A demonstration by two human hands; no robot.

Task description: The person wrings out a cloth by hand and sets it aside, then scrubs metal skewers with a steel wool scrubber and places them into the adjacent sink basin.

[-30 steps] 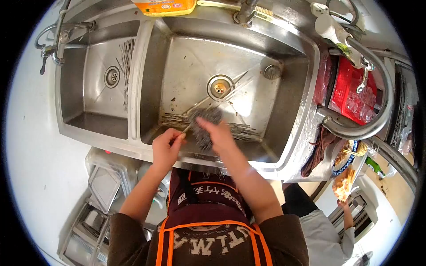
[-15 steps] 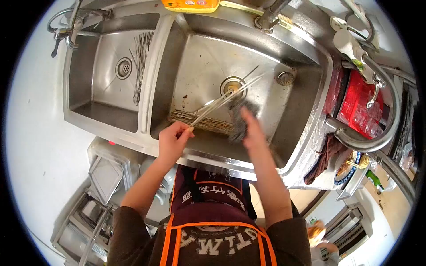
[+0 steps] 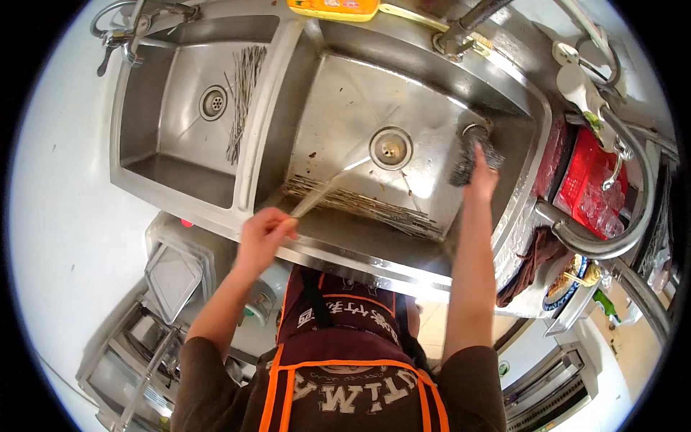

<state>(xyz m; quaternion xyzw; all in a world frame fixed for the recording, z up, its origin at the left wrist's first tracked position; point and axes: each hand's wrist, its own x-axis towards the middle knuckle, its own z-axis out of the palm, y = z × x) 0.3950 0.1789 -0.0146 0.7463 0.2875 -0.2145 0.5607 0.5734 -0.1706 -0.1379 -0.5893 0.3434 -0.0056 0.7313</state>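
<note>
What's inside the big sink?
Loose sticks along the near side, and a drain near the middle. The scrubber in the right hand hides whatever's directly beneath it, so I can't tell.

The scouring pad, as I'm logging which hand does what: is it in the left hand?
No, the scouring pad is in the right hand, while the left hand pinches thin, motion-blurred sticks.

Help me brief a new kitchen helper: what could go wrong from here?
The left hand grips thin, pale, wooden-looking sticks near one end; they might slip or leave splinters. The fuzzy grey scourer in the right hand could snag on their tips. Small dark scraps in the larger rectangular steel sink might wash into its round metal drain.
</note>
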